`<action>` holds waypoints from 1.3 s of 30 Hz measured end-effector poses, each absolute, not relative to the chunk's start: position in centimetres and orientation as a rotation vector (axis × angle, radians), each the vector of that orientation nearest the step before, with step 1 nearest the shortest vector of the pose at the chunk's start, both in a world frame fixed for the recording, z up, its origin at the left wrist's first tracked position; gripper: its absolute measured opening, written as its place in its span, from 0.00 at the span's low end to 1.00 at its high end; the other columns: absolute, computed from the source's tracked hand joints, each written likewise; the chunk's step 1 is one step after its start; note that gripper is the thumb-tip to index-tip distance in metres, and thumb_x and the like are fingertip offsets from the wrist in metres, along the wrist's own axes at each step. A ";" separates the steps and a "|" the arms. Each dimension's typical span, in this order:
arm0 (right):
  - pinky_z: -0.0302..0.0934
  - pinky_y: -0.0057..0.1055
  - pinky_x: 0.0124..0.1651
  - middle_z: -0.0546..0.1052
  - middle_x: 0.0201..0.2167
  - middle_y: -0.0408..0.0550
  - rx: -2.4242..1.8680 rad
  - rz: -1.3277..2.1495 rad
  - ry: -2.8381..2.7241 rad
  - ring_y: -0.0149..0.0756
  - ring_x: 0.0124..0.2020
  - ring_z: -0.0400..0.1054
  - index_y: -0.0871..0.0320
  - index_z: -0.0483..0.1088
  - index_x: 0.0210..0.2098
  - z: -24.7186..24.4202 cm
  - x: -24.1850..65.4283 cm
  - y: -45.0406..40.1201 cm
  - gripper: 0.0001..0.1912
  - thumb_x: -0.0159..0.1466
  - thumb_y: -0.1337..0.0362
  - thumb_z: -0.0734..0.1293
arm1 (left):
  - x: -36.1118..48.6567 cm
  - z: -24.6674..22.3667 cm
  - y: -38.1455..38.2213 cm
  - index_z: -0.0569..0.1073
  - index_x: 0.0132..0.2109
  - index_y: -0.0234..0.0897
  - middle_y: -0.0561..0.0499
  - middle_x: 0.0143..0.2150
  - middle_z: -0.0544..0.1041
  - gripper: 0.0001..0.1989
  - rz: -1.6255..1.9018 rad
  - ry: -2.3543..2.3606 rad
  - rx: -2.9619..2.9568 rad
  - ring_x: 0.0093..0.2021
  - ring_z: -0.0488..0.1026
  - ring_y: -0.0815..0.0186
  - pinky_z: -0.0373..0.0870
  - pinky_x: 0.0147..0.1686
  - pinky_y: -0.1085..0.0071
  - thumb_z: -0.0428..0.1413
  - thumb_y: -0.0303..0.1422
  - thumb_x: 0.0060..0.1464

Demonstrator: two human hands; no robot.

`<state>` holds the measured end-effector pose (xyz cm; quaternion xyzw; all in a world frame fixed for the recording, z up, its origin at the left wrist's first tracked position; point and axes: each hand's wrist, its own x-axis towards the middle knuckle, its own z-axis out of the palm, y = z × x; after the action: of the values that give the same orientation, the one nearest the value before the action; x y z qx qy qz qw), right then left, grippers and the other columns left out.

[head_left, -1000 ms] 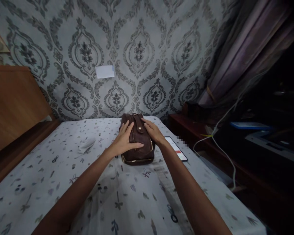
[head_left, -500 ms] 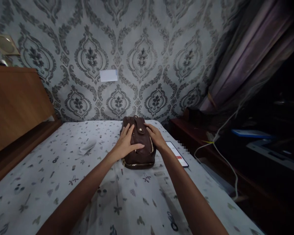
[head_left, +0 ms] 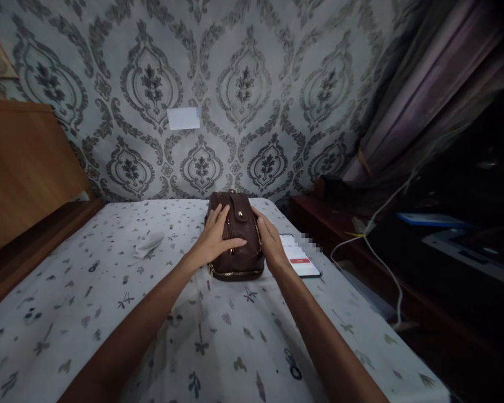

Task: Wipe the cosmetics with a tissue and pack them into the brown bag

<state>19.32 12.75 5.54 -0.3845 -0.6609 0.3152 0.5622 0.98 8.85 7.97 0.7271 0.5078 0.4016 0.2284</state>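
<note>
A brown leather bag [head_left: 246, 258] with gold zips and a snap-button strap sits on the patterned white sheet in front of me. My left hand [head_left: 212, 238] lies on its left side and top, fingers stretched out and the thumb reaching across the front. Against the bag's right side rests my right hand [head_left: 271, 240], its fingers extended along the zip; part of them is hidden by the bag's edge. Neither hand is wrapped round the bag. Just right of the right hand, a phone or tablet [head_left: 299, 259] with a lit screen lies flat, partly blurred out.
A small crumpled white item [head_left: 149, 244] lies on the bed sheet [head_left: 109, 313] to the left. A wooden headboard-like panel [head_left: 25, 173] stands at left, the patterned wall [head_left: 243, 101] behind. White cables [head_left: 388, 260] hang past the bed's right edge, below a curtain [head_left: 428, 95].
My right hand has slid nearer to me along the bag's right side. The left hand keeps its place on the bag. The view has tilted down slightly.
</note>
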 end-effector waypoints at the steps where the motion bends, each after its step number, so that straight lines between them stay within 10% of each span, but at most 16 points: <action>1: 0.50 0.48 0.72 0.67 0.67 0.52 -0.907 0.707 -1.552 0.42 0.69 0.60 0.54 0.67 0.64 5.4 19.2 12.0 0.32 0.71 0.43 0.55 | 1.0 8.0 8.9 0.50 0.73 0.40 0.38 0.77 0.41 0.52 1.101 1.398 2.010 0.77 0.34 0.44 0.40 0.72 0.46 0.65 0.51 0.49; 21: 0.58 0.53 0.66 0.68 0.63 0.65 -1.286 0.124 -1.755 0.52 0.67 0.59 0.62 0.69 0.61 5.1 17.0 9.6 0.31 0.73 0.53 0.48 | 1.4 6.5 8.7 0.42 0.73 0.38 0.32 0.76 0.41 0.52 1.188 1.422 2.054 0.77 0.38 0.48 0.44 0.72 0.47 0.63 0.45 0.52; 34: 0.62 0.55 0.54 0.70 0.55 0.74 -1.576 -0.159 -1.923 0.64 0.56 0.66 0.68 0.67 0.55 7.8 14.7 8.1 0.42 0.62 0.34 0.62 | -0.8 5.8 8.4 0.31 0.75 0.38 0.35 0.77 0.32 0.67 1.054 1.207 2.091 0.77 0.30 0.48 0.38 0.73 0.48 0.69 0.40 0.43; 39: 0.58 0.59 0.59 0.64 0.61 0.78 -1.589 -0.150 -1.793 0.66 0.61 0.62 0.69 0.65 0.57 6.9 14.0 8.1 0.42 0.61 0.37 0.66 | -4.0 7.2 8.8 0.44 0.75 0.43 0.43 0.78 0.39 0.57 0.974 0.990 2.000 0.77 0.38 0.50 0.43 0.73 0.52 0.67 0.43 0.46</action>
<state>14.03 8.15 6.95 -0.6171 -0.6962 -0.0584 0.3620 -3.97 8.81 7.15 0.7706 0.3816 0.3754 0.3460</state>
